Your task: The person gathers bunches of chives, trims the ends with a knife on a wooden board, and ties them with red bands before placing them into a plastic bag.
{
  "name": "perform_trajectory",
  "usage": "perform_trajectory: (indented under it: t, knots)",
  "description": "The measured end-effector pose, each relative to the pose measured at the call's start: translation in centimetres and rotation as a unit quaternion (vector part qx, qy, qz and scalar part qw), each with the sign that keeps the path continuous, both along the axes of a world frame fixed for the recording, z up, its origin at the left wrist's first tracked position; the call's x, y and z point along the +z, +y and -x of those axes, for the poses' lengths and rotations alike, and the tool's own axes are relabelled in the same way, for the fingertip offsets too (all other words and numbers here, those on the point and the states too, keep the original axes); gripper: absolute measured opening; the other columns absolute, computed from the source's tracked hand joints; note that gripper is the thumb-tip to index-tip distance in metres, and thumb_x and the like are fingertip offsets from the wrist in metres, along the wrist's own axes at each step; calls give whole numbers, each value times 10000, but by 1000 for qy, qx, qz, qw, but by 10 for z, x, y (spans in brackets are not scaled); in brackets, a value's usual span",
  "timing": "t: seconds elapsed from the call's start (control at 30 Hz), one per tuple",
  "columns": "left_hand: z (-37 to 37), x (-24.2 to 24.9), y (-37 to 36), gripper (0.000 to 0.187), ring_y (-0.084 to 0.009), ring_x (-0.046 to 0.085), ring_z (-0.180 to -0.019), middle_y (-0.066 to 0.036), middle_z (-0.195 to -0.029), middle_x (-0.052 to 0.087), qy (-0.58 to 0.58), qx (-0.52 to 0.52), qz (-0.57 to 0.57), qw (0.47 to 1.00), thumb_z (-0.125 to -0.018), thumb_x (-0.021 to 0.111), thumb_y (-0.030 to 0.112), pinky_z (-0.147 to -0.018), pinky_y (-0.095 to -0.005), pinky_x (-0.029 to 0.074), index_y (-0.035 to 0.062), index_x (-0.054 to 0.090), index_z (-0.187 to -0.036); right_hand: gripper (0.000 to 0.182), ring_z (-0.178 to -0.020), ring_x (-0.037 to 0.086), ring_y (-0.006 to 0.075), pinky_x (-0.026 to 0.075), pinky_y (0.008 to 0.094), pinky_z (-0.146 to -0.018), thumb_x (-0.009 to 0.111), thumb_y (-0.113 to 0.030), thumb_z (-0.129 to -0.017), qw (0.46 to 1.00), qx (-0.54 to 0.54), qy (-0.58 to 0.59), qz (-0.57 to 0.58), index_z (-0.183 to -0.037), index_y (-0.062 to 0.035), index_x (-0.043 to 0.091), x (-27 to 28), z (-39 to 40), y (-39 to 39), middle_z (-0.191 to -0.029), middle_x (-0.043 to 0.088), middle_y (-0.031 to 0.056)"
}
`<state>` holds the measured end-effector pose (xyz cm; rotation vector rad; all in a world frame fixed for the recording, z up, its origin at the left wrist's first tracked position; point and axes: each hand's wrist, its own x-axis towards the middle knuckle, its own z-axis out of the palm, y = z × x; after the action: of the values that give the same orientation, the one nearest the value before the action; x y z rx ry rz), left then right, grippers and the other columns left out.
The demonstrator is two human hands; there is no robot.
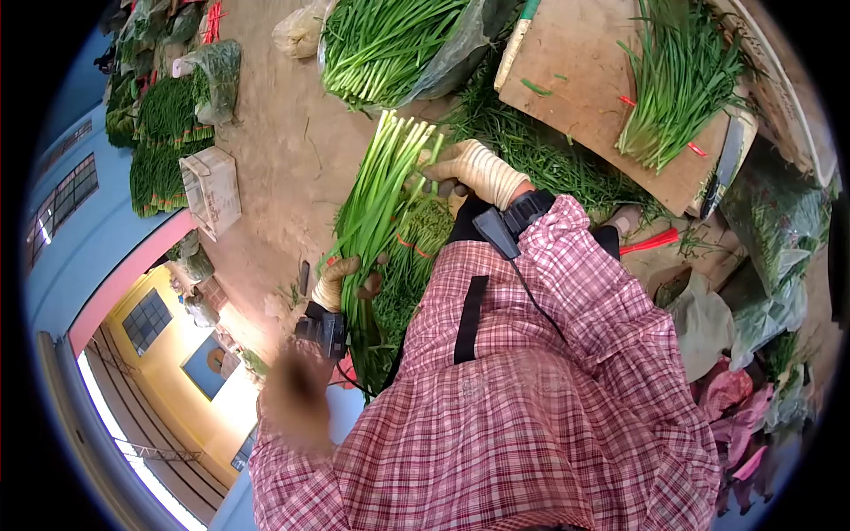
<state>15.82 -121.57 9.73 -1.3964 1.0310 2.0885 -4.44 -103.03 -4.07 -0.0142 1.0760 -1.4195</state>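
A bunch of garlic chives [376, 181], long green leaves with pale stem ends, lies aslant in front of my lap. Around its leafy part my left hand [341, 281], in a knitted glove with dark fingertips, is closed. My right hand [478, 173], gloved the same way, has its fingers curled against the stems near the pale ends. Just beneath, a bundle of thinner green stems [428, 226] has a red tie around it. Its lower part is hidden behind the chives.
Ahead lies a pile of chives [390, 44] in clear plastic. To the right, a wooden board [567, 88] bears another bunch [677, 97] and a knife [726, 164]. Red ties [651, 242] lie near my foot. A white crate [212, 190] stands left, beside stacked greens [168, 115].
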Motion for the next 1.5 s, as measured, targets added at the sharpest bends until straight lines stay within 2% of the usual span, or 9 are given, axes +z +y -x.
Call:
perform_trajectory:
  t: [0.07, 0.27, 0.4, 0.5, 0.63, 0.9, 1.03, 1.23, 1.5]
  knots:
    - [0, 0, 1, 544, -89, 423, -463, -5, -579, 504, -21, -2, 74, 997, -828, 667, 431, -423, -200, 287, 24, 549, -1170, 254, -595, 626, 136, 483, 278, -538, 676, -222, -831, 986, 60, 148, -50, -904, 21, 692, -11, -5, -4, -709, 671, 82]
    - [-32, -14, -28, 538, -116, 512, -566, -99, -1025, 628, 15, 31, -115, 993, -819, 684, 282, -459, -217, 387, 33, 483, -1252, 246, -691, 668, 288, 525, 406, -645, 596, -232, -842, 870, 143, 469, -39, -903, -6, 674, -46, 14, -6, -769, 668, 182]
    - [-23, 0, -19, 461, -83, 442, -459, -6, -622, 529, 4, -20, -14, 1000, -832, 668, 388, -427, -205, 323, 24, 556, -1091, 281, -832, 639, 391, 503, 450, -782, 576, -287, -859, 808, 106, 498, -297, -885, -28, 684, -77, 47, -2, -806, 649, 231]
    - [-26, 0, -18, 479, -84, 452, -473, -51, -763, 605, -2, 0, -11, 1000, -840, 654, 348, -433, -208, 333, 27, 530, -1173, 450, -1155, 542, 367, 473, 435, -934, 712, -300, -763, 719, 6, 616, -323, -1159, -103, 628, -49, 27, 8, -1354, 488, 197]
    - [5, 0, -2, 528, -90, 470, -501, -99, -1046, 644, -11, -26, 17, 999, -850, 627, 278, -442, -212, 344, 39, 468, -1293, 538, -1095, 562, 253, 453, 363, -938, 801, -253, -692, 980, -3, 198, -4, -1150, -23, 637, -22, -4, -6, -1195, 597, 171]
    - [5, -4, -7, 487, -89, 418, -482, -106, -1003, 654, 7, -34, -53, 998, -832, 645, 262, -471, -237, 325, 30, 513, -1239, 138, -795, 617, 147, 503, 298, -726, 644, -46, -798, 913, -84, 368, -153, -926, 3, 656, -53, -2, -10, -901, 663, 134]
    - [-17, -4, -19, 485, -88, 404, -477, -98, -965, 659, -1, -54, -34, 998, -829, 640, 297, -488, -236, 321, 21, 534, -1213, 407, -973, 629, 363, 509, 415, -843, 632, -148, -771, 791, -86, 481, -368, -1167, -56, 606, -96, 26, 8, -1078, 632, 245]
    - [15, 13, -1, 518, -105, 422, -462, -120, -928, 662, -16, -60, 10, 998, -794, 658, 268, -481, -241, 348, 16, 522, -1225, 457, -881, 616, 162, 495, 265, -739, 738, -122, -742, 985, 165, -2, 42, -1144, 22, 575, -34, -3, 3, -1015, 653, 86]
    - [20, 2, -14, 488, -81, 489, -531, -116, -959, 670, -1, -167, 12, 986, -828, 674, 201, -490, -209, 401, 27, 514, -1255, 323, -985, 616, 215, 540, 429, -853, 637, -53, -844, 959, -145, -235, 59, -1153, -31, 547, -56, -36, 5, -1097, 614, 85]
